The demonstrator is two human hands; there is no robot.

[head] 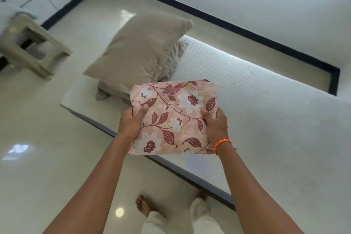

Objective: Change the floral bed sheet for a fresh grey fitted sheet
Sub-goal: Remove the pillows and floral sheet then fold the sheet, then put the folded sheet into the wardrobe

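The floral bed sheet (173,118), pink with dark red leaves and white flowers, is folded into a thick square. I hold it in front of me above the near edge of the bare white mattress (256,112). My left hand (131,121) grips its left edge, thumb on top. On the right edge my right hand (215,124) does the same; an orange band is on that wrist. No grey sheet is in view.
Two beige pillows (140,51) lie stacked on the mattress's far left end. A beige plastic stool (32,49) stands on the glossy floor at left. A black-edged wall runs behind the bed. My bare feet (143,205) stand beside the mattress.
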